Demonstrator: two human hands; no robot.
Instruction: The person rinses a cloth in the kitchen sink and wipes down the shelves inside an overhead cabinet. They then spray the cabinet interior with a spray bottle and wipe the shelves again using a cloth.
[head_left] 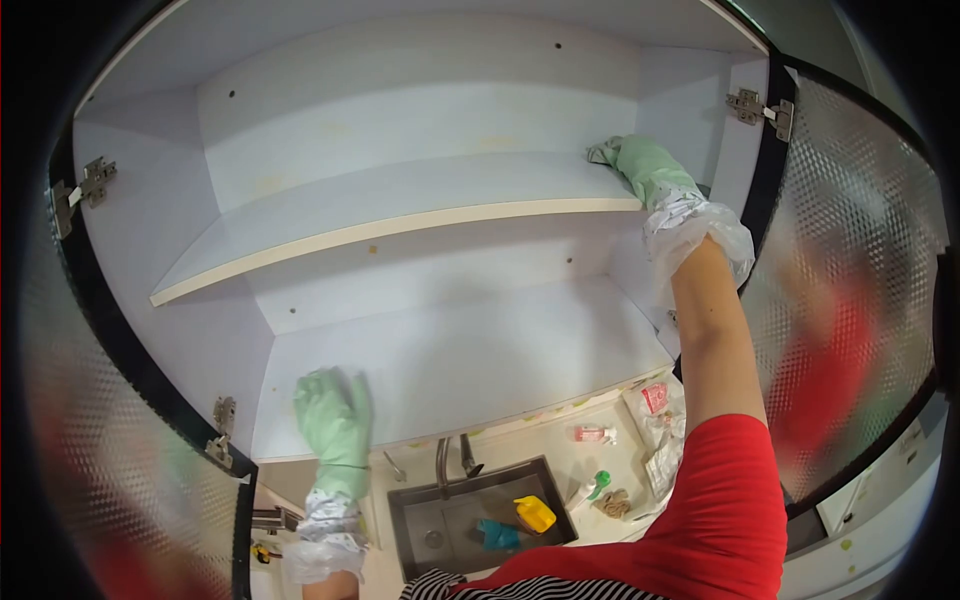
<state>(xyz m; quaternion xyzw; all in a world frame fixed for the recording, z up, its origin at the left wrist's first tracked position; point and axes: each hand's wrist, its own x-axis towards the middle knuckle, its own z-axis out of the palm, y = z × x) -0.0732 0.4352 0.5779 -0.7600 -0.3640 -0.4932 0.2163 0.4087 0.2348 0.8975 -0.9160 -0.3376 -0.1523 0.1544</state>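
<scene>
My right hand [648, 172], in a pale green rubber glove with a clear plastic cuff, reaches onto the right end of the upper shelf [430, 198]. Its fingers press a greyish cloth [602, 151] against the board near the back corner; most of the cloth is hidden under the hand. My left hand [333, 412], gloved the same way, rests at the front left of the cabinet's bottom board [460, 350]. Its fingers are stretched out and slightly blurred, with nothing in them.
Glass doors with dark frames stand open at left [120, 420] and right [850, 260]. Below is a sink [430, 510] with a tap [443, 465], a yellow bottle [535, 514] and a teal cloth [498, 534]. On the counter lie small bottles [594, 434] and plastic bags [660, 465].
</scene>
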